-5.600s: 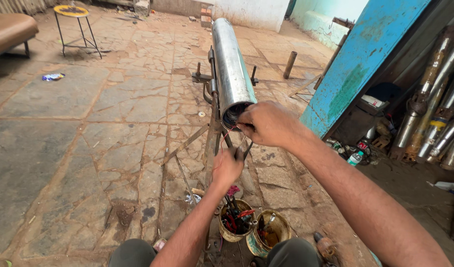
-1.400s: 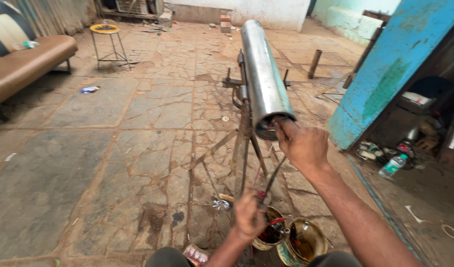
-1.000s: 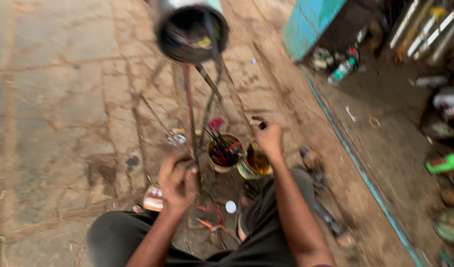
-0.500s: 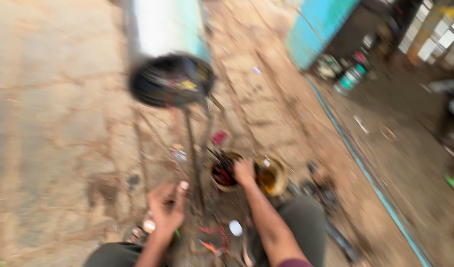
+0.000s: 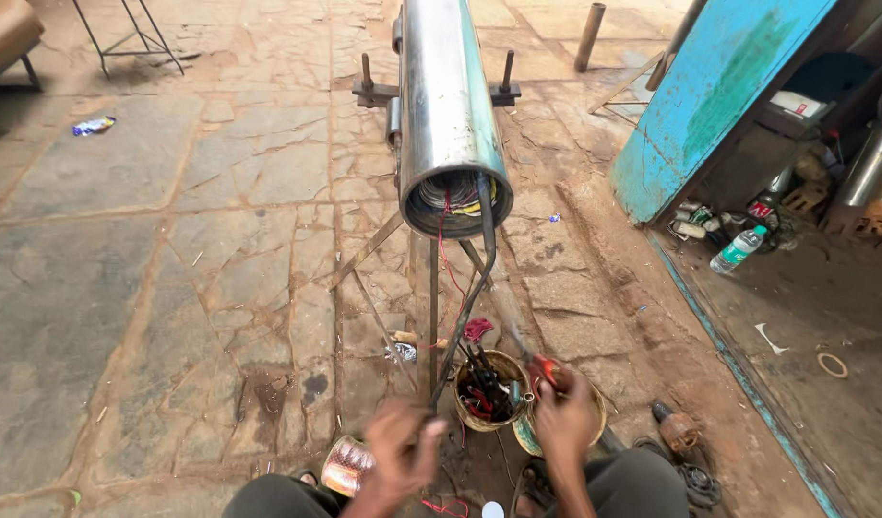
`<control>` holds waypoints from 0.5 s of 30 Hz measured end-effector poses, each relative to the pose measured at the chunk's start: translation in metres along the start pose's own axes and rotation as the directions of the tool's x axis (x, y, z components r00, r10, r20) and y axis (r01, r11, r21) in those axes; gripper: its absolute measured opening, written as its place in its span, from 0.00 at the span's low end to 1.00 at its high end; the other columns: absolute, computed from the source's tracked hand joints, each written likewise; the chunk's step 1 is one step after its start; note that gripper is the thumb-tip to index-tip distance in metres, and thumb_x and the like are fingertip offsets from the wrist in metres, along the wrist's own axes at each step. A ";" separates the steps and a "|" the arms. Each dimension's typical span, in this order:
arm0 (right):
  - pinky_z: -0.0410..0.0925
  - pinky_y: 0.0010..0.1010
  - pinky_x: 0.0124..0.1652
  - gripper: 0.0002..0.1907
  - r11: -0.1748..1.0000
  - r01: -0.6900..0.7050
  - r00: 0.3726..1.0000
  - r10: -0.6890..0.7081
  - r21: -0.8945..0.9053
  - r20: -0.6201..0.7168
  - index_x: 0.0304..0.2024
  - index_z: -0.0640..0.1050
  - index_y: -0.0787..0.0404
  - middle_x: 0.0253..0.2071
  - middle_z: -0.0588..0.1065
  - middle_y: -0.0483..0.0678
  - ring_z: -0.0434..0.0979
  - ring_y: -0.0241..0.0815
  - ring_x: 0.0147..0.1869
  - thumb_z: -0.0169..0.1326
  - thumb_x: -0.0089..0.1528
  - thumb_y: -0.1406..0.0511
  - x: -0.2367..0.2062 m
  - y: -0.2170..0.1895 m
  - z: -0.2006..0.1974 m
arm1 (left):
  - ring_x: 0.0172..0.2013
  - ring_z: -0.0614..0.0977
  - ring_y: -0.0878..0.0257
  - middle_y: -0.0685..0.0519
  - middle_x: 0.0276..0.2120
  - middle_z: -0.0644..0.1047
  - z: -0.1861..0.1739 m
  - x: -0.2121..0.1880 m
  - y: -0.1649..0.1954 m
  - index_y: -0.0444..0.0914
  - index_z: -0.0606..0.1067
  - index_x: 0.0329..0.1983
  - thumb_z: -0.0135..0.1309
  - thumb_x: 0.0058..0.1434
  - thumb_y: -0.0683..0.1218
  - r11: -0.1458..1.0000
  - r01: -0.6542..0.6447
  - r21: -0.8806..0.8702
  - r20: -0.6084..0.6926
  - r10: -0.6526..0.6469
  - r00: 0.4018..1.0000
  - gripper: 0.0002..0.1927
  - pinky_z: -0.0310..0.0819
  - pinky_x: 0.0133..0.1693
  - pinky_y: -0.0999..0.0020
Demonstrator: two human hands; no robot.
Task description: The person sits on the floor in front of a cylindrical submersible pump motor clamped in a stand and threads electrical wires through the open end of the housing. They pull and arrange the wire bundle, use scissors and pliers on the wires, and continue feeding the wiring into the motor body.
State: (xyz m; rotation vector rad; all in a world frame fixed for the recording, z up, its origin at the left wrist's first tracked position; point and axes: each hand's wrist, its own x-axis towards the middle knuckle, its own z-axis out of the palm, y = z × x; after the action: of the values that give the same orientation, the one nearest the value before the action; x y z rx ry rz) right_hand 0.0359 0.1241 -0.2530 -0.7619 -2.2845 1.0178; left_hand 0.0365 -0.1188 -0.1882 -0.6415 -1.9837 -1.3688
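Here, low on the stone floor [image 5: 153, 288] — right hand [image 5: 564, 422], fingers closed on a red-handled tool [image 5: 542, 369], probably a screwdriver, its shaft blurred and angled up-left. Just left of that hand: a round tin of hand tools [image 5: 489, 391]. Left hand [image 5: 403, 456] — motion-blurred, grip cannot be told, near a copper wire coil [image 5: 345, 467]. Above both hands, the steel motor cylinder [image 5: 446, 105] lies on a stand, long axis running away from the person, open end with red wires facing down toward the right hand, the nearer one.
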 end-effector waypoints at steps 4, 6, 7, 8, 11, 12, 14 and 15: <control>0.73 0.34 0.42 0.27 0.780 -0.128 0.987 0.044 0.613 0.152 0.59 0.73 0.65 0.46 0.77 0.55 0.78 0.42 0.45 0.63 0.58 0.66 -0.068 0.043 -0.033 | 0.32 0.81 0.49 0.43 0.34 0.79 0.044 -0.024 0.025 0.31 0.75 0.46 0.53 0.68 0.46 0.863 0.324 -0.388 0.341 -0.192 0.920 0.12 0.74 0.35 0.53; 0.77 0.41 0.43 0.31 0.342 -0.513 0.851 0.080 0.788 0.519 0.56 0.74 0.67 0.49 0.79 0.59 0.82 0.49 0.46 0.64 0.53 0.60 -0.087 0.068 -0.031 | 0.36 0.77 0.40 0.35 0.36 0.76 0.057 -0.035 0.035 0.26 0.71 0.46 0.48 0.75 0.43 0.860 0.033 -0.510 0.152 0.052 0.987 0.12 0.69 0.39 0.44; 0.79 0.46 0.47 0.35 -0.024 -0.698 0.717 -0.029 0.716 0.697 0.53 0.76 0.69 0.51 0.82 0.62 0.85 0.55 0.48 0.66 0.51 0.53 -0.091 0.080 -0.031 | 0.34 0.78 0.42 0.38 0.32 0.76 0.059 -0.039 0.038 0.28 0.72 0.43 0.48 0.75 0.44 0.894 0.163 -0.418 0.256 -0.056 0.965 0.12 0.70 0.37 0.47; 0.79 0.43 0.46 0.32 0.359 -0.547 0.798 -0.051 0.757 0.601 0.52 0.77 0.70 0.47 0.81 0.61 0.86 0.53 0.46 0.69 0.49 0.59 -0.092 0.089 -0.031 | 0.32 0.79 0.43 0.41 0.28 0.77 0.062 -0.044 0.043 0.31 0.73 0.39 0.48 0.74 0.46 0.903 0.295 -0.313 0.348 -0.180 0.920 0.12 0.71 0.35 0.49; 0.79 0.37 0.48 0.28 0.855 0.045 0.840 -0.313 0.518 0.444 0.53 0.77 0.71 0.46 0.80 0.59 0.86 0.49 0.48 0.70 0.52 0.70 -0.098 0.095 -0.037 | 0.27 0.82 0.45 0.44 0.22 0.77 0.064 -0.054 0.058 0.34 0.73 0.34 0.47 0.72 0.48 0.861 0.465 -0.205 0.421 -0.351 0.836 0.14 0.72 0.31 0.52; 0.78 0.36 0.54 0.27 0.814 0.092 0.797 -0.405 0.573 0.448 0.58 0.75 0.71 0.52 0.80 0.58 0.84 0.48 0.53 0.65 0.57 0.70 -0.098 0.094 -0.036 | 0.26 0.82 0.45 0.44 0.21 0.77 0.064 -0.053 0.061 0.34 0.72 0.33 0.47 0.71 0.48 0.851 0.482 -0.208 0.416 -0.368 0.831 0.14 0.73 0.30 0.53; 0.77 0.36 0.57 0.28 0.780 0.146 0.792 -0.461 0.608 0.401 0.62 0.75 0.70 0.55 0.80 0.58 0.84 0.48 0.56 0.63 0.59 0.71 -0.099 0.085 -0.037 | 0.26 0.80 0.42 0.43 0.21 0.75 0.060 -0.049 0.067 0.34 0.72 0.32 0.50 0.71 0.48 0.935 0.326 -0.142 0.418 -0.242 0.876 0.14 0.70 0.29 0.51; 0.77 0.37 0.55 0.30 0.791 0.162 0.831 -0.431 0.590 0.351 0.61 0.76 0.70 0.52 0.81 0.59 0.86 0.48 0.54 0.66 0.55 0.72 -0.101 0.076 -0.036 | 0.26 0.79 0.40 0.42 0.21 0.74 0.058 -0.045 0.070 0.33 0.72 0.32 0.51 0.71 0.48 0.964 0.244 -0.108 0.424 -0.177 0.888 0.15 0.69 0.28 0.50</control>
State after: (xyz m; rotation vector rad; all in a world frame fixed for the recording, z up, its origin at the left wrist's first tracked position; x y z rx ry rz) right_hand 0.1518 0.1163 -0.3139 0.1212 -2.1980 1.7159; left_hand 0.1034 -0.0425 -0.1919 -0.8666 -2.3486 -1.6427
